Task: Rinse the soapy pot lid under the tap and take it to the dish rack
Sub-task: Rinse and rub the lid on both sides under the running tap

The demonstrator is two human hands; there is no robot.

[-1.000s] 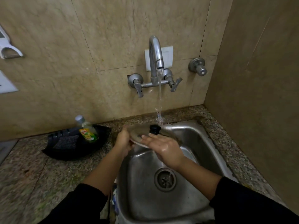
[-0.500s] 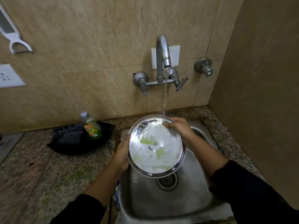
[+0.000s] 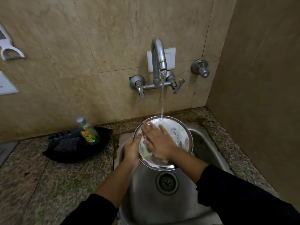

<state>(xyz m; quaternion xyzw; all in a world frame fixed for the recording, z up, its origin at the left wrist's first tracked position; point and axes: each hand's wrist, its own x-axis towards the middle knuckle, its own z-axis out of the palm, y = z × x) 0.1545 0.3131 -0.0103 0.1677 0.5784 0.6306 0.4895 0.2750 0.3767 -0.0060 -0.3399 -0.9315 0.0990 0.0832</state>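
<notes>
A round steel pot lid hangs over the sink, its inner side facing me, tilted up toward the tap. White and greenish foam covers part of it. Water runs from the tap onto the lid's upper edge. My left hand grips the lid's left rim, thumb on the inside. My right hand lies flat on the lid's inner face with fingers spread, wet and soapy. No dish rack is in view.
A black tray on the granite counter left of the sink holds a green dish-soap bottle and a dark scrub pad. A wall stands close on the right. The sink drain lies below the lid.
The lid was turned from knob side up to inner side facing me. My right hand moved from the lid's top rim onto its inner face, and some foam has washed away.
</notes>
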